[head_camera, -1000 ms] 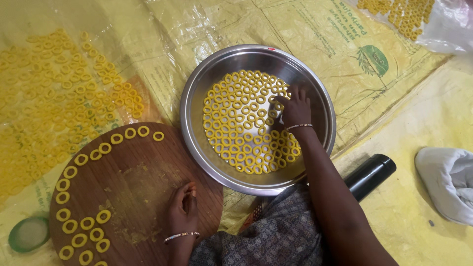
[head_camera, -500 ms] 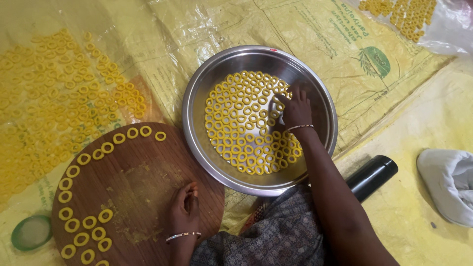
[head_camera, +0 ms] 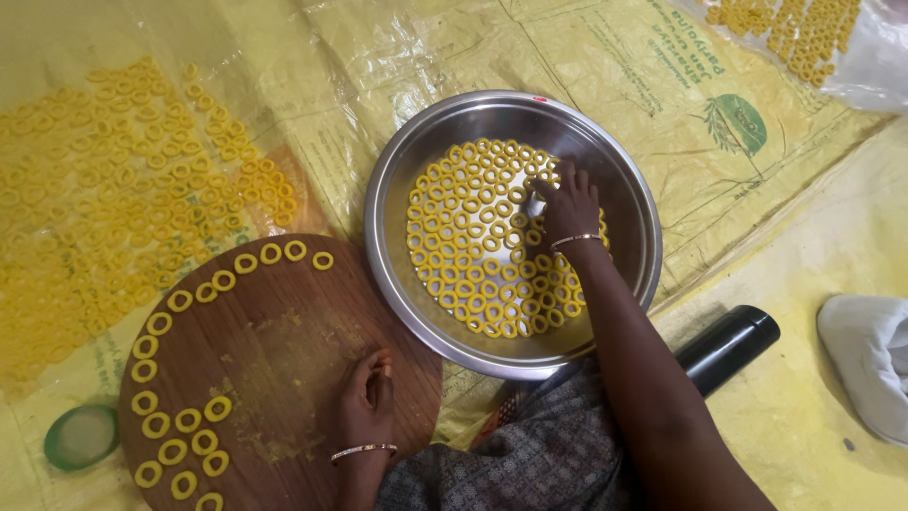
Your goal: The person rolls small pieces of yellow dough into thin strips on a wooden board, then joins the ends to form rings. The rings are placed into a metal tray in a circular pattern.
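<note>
Dozens of yellow rings [head_camera: 473, 246] filled a steel bowl [head_camera: 624, 180] as right hand [head_camera: 567, 203] fingers pinched one, left hand [head_camera: 371, 402] flat on a wooden board [head_camera: 284, 322].

Shiny smooth metal bowl [head_camera: 407, 189], mirror-ish on the rim. Matt brown wooden board [head_camera: 284, 331] near left, grain showing, smeared with pale dough residue. Yellow rings [head_camera: 473, 246], soft doughy look, dull finish. Glossy crinkled yellow plastic sheet [head_camera: 378, 57] underneath everything. Black flask [head_camera: 733, 343] near right, smooth satin sheen. White cloth [head_camera: 870, 355] far right, soft, matt. Thin metal bangles, polished.
</note>
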